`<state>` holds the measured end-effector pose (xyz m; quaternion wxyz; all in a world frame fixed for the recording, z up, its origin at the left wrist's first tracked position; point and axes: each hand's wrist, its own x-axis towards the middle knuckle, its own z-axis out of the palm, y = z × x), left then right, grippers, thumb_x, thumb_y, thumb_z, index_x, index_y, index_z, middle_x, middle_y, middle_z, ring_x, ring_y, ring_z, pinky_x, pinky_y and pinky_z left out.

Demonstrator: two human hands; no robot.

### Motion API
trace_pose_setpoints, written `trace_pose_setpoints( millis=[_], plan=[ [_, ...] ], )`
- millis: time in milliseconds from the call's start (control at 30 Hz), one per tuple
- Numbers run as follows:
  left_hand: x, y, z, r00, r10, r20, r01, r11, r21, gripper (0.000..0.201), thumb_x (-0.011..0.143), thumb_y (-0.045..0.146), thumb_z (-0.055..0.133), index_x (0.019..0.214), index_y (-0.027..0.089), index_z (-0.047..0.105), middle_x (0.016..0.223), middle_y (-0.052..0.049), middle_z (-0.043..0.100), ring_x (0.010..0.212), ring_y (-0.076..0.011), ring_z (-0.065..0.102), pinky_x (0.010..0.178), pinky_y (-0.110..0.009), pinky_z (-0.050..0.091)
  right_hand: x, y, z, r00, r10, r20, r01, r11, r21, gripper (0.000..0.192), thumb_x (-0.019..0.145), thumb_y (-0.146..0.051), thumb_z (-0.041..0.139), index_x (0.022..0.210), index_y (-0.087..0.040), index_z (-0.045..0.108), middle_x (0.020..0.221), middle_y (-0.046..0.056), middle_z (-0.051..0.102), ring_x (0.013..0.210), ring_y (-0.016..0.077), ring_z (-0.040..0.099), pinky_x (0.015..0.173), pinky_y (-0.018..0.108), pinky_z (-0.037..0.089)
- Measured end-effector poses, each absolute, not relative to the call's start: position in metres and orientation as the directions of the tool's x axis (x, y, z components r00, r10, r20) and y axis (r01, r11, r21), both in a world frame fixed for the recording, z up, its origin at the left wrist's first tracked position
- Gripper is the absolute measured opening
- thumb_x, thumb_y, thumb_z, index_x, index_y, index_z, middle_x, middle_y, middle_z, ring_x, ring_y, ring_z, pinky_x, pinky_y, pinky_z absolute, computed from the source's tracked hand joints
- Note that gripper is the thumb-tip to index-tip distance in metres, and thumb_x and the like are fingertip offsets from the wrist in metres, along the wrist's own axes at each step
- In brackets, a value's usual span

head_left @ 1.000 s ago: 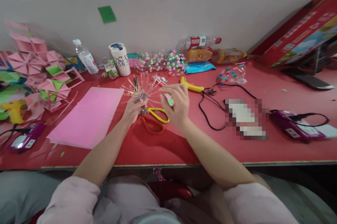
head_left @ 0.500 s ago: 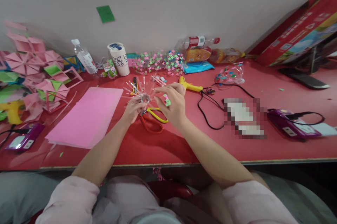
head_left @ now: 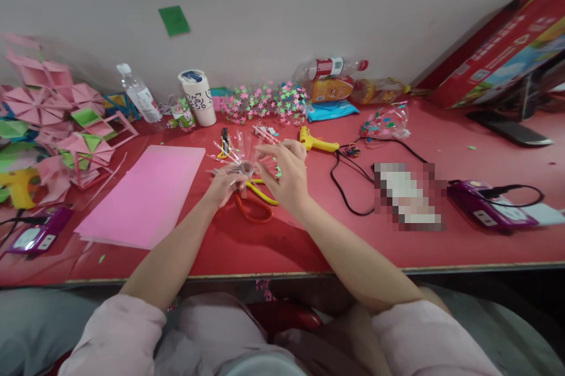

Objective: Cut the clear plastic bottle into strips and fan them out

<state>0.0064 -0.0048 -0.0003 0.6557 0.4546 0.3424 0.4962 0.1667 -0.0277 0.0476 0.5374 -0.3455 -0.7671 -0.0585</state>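
Resting near the table's (head_left: pixel 309 246) front, both forearms lead to the middle, where the left hand (head_left: pixel 223 183) closes on a clear spiked ball of thin sticks (head_left: pixel 241 161), above the scissors (head_left: pixel 253 202). The right hand (head_left: pixel 286 176), fingers loosely curled, pinches one stick's tip. It looks light and brittle; better held at the hub. Farther off lies a glue gun (head_left: pixel 315 142).

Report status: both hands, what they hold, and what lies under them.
Left hand pinches the clear spiky ball. Right hand at its spikes, small star pieces in the fingers. Scissors lie directly beneath; glue gun beside.
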Motion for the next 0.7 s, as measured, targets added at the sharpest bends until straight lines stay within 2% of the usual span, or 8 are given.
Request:
trace_pose_setpoints(
  millis=[133, 300, 467, 700],
  plan=[
    [0.0072, -0.0050, -0.0006, 0.267, 0.963, -0.020, -0.349, 0.116, 0.930, 0.039, 0.055, 0.017, 0.068, 0.093, 0.013, 0.068, 0.061, 0.003, 0.056, 0.048, -0.0053, 0.040, 0.046, -0.021, 0.034, 0.1665, -0.0276, 0.0470, -0.192, 0.473, 0.860, 0.590, 0.756, -0.284, 0.020, 0.087, -0.014, 0.053, 0.103, -0.025, 0.061, 0.079, -0.002, 0.068, 0.085, 0.0193, 0.054, 0.086, 0.038, 0.036],
    [0.0075, -0.0046, -0.0012, 0.268, 0.963, 0.000, -0.362, 0.101, 0.927, 0.032, 0.054, 0.016, 0.067, 0.086, 0.012, 0.068, 0.060, 0.003, 0.055, 0.047, -0.0043, 0.041, 0.046, -0.019, 0.032, 0.1655, -0.0273, 0.0462, -0.178, 0.473, 0.863, 0.568, 0.765, -0.302, 0.019, 0.085, -0.011, 0.054, 0.096, -0.025, 0.061, 0.078, -0.002, 0.067, 0.086, 0.0192, 0.055, 0.085, 0.038, 0.038],
    [0.0074, -0.0053, 0.0009, 0.251, 0.968, -0.028, -0.361, 0.121, 0.925, 0.025, 0.052, 0.017, 0.067, 0.077, 0.014, 0.064, 0.057, 0.005, 0.055, 0.044, -0.0049, 0.042, 0.047, -0.022, 0.035, 0.1665, -0.0281, 0.0470, -0.201, 0.496, 0.844, 0.556, 0.768, -0.319, 0.012, 0.088, -0.015, 0.051, 0.084, -0.024, 0.060, 0.085, -0.001, 0.071, 0.088, 0.0196, 0.056, 0.085, 0.038, 0.039],
    [0.0061, -0.0043, -0.0012, 0.252, 0.967, 0.017, -0.390, 0.086, 0.917, 0.029, 0.054, 0.016, 0.068, 0.083, 0.014, 0.065, 0.060, 0.004, 0.056, 0.046, -0.0041, 0.042, 0.048, -0.021, 0.032, 0.1656, -0.0258, 0.0455, -0.202, 0.502, 0.841, 0.525, 0.781, -0.340, 0.014, 0.085, -0.014, 0.053, 0.094, -0.024, 0.057, 0.081, -0.002, 0.070, 0.080, 0.0175, 0.059, 0.086, 0.038, 0.039]
  ],
)
